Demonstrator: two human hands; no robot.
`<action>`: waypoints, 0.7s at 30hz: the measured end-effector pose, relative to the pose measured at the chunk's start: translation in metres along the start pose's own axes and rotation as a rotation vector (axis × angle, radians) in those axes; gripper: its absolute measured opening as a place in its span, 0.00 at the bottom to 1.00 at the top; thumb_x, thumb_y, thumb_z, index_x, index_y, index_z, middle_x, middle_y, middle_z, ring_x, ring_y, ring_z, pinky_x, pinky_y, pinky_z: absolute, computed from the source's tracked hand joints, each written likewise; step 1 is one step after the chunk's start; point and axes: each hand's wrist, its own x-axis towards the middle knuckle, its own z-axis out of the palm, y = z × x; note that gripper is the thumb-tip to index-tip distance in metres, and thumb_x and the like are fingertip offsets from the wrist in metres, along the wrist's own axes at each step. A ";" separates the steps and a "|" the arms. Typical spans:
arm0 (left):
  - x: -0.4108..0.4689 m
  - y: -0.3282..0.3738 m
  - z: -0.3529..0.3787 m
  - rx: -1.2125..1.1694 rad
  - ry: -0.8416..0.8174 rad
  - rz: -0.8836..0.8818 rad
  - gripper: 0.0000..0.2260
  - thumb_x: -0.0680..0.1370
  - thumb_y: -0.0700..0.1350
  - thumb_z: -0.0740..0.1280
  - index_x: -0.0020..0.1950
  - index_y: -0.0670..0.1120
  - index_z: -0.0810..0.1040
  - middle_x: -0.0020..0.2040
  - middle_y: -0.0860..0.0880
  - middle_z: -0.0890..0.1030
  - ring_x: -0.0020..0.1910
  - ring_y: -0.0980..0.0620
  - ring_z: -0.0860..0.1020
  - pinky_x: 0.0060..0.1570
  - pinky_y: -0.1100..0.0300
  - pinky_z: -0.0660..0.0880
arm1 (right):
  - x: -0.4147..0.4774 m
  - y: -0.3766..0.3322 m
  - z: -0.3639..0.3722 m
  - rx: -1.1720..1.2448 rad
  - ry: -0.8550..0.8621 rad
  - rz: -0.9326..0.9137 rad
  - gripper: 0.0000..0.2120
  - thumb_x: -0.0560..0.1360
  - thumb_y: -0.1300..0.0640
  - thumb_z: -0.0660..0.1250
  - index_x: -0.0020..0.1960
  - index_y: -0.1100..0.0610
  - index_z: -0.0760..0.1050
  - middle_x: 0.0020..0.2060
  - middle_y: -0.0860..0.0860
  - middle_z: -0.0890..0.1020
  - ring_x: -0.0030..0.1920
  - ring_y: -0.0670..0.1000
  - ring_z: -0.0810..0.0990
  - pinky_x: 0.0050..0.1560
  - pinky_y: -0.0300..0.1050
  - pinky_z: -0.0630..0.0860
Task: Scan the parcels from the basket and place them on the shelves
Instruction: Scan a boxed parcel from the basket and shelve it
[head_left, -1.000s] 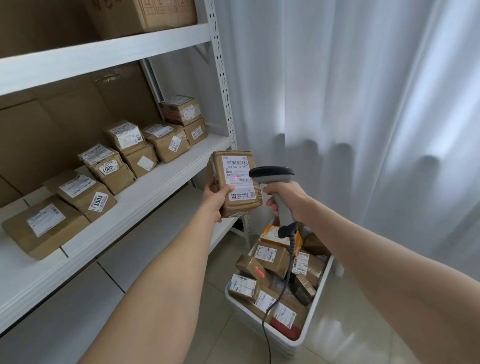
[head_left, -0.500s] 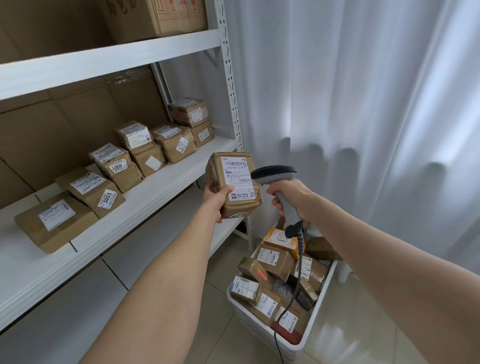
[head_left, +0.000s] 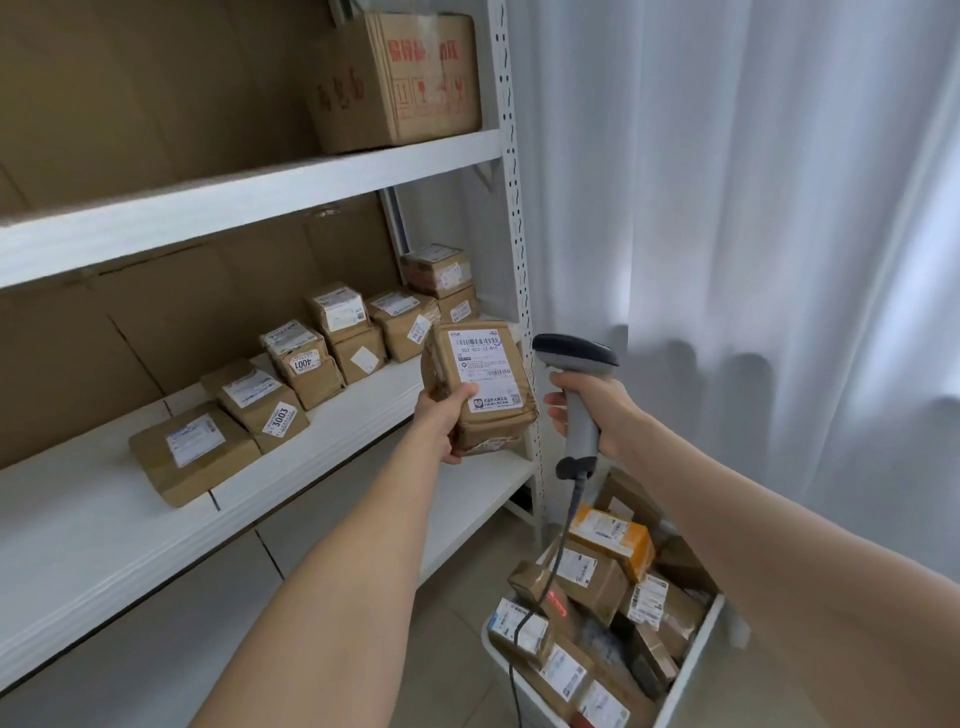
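Observation:
My left hand (head_left: 444, 423) grips a brown taped parcel (head_left: 480, 384) by its lower left corner, white label facing me, just in front of the middle shelf (head_left: 332, 447). Beside it on the right, my right hand (head_left: 597, 410) is closed around the grey handle of a barcode scanner (head_left: 576, 364); its dark head points left, close to the parcel's right edge. The scanner's cable hangs down into the white basket (head_left: 691, 670) on the floor at the lower right, which holds several brown parcels (head_left: 592, 577) and an orange one (head_left: 613, 535).
Several labelled parcels (head_left: 260, 400) line the back of the middle shelf, some stacked two high. A large carton (head_left: 400, 78) stands on the upper shelf. The rack's perforated white upright (head_left: 514, 218) rises behind the held parcel. A white curtain (head_left: 753, 234) hangs at the right.
The red scan dot seen on the label a second ago is gone. The view has turned left toward the shelves, and the parcel sits a little nearer the middle shelf.

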 end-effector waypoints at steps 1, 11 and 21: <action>-0.003 0.004 -0.002 -0.008 0.008 0.004 0.31 0.72 0.51 0.72 0.72 0.51 0.64 0.66 0.43 0.74 0.63 0.36 0.73 0.59 0.33 0.69 | 0.001 -0.004 0.003 0.009 -0.009 -0.005 0.09 0.75 0.61 0.70 0.54 0.62 0.76 0.37 0.57 0.80 0.32 0.53 0.79 0.32 0.44 0.79; -0.008 0.056 -0.015 -0.071 0.069 0.036 0.32 0.73 0.53 0.72 0.73 0.50 0.62 0.68 0.41 0.72 0.64 0.35 0.71 0.61 0.32 0.67 | 0.027 -0.028 0.057 0.059 -0.107 -0.093 0.20 0.71 0.56 0.75 0.60 0.59 0.76 0.49 0.58 0.85 0.45 0.58 0.84 0.43 0.52 0.82; 0.082 0.133 -0.029 -0.101 0.066 0.064 0.33 0.73 0.57 0.71 0.72 0.49 0.62 0.67 0.41 0.72 0.63 0.36 0.72 0.61 0.34 0.69 | 0.130 -0.066 0.125 0.092 -0.082 -0.145 0.17 0.70 0.56 0.76 0.56 0.59 0.77 0.50 0.59 0.84 0.46 0.61 0.83 0.48 0.58 0.82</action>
